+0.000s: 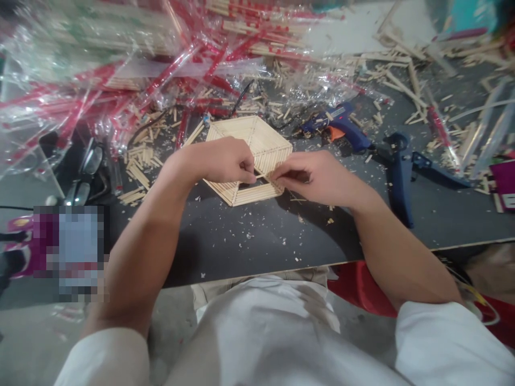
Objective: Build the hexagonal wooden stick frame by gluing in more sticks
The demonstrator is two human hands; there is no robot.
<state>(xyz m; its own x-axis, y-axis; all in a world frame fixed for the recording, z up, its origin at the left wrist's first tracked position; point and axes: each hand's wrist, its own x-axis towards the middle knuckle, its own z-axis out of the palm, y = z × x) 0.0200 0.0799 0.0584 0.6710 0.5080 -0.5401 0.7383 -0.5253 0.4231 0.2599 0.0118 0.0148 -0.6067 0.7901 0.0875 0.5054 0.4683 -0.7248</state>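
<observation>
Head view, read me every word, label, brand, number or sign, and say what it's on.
No complete word is readable.
Blue glue gun: pale marking, too small and blurred.
Purple item at the right edge: white marking, cut off, unreadable.
Pixelated object at left: unreadable.

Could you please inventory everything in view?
Hexagonal stick panel: one, pale wood, centre
Loose sticks: many, pale, left and upper right
Table: one, dark grey, beneath the panel
Plastic wrappers: many, clear and red, table's far side
Glue gun: one, blue with orange trigger, right of the panel
Tool: one, dark blue, farther right
Glasses: one pair, dark-framed, left
Blurred items: count unclear, purple and blue-grey, left
Printed item: one, purple and white, right edge
Turquoise item: one, turquoise, top right
Partly hidden object: one, red, below the table's right side
Shirt: one, white, bottom
Left hand: one, bare, at the panel's opening
Right hand: one, bare, panel's right edge
</observation>
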